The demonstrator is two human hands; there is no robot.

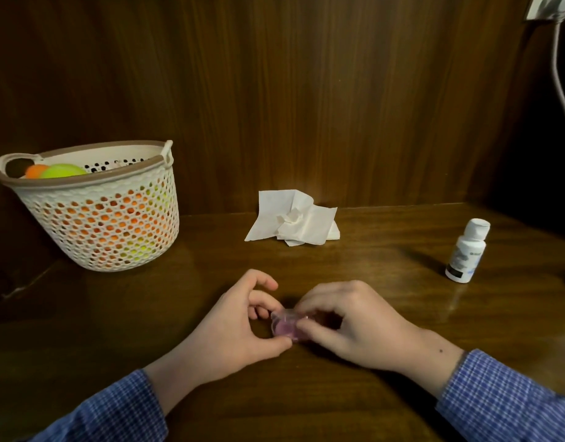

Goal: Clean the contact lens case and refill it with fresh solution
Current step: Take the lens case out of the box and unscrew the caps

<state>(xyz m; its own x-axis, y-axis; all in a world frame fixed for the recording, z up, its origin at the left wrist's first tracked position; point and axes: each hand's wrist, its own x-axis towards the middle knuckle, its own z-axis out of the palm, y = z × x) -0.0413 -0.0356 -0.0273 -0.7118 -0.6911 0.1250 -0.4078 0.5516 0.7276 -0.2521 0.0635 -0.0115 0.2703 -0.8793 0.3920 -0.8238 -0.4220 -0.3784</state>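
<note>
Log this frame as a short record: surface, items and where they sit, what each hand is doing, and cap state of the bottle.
surface: wooden table, wood panel behind
case: pink lens case, near centre, held between both hands
left hand: fingers pinching the case's left edge
right hand: fingers gripping the case from the right
tissue: crumpled, at the back, centre
bottle: white, upright, right side, cap on, untouched
basket: perforated, back left, holding orange and green items
case lid state: cannot tell, hidden by fingers

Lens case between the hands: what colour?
Pinkish-purple with a clear lid, the lens case shows only in the head view.
</note>
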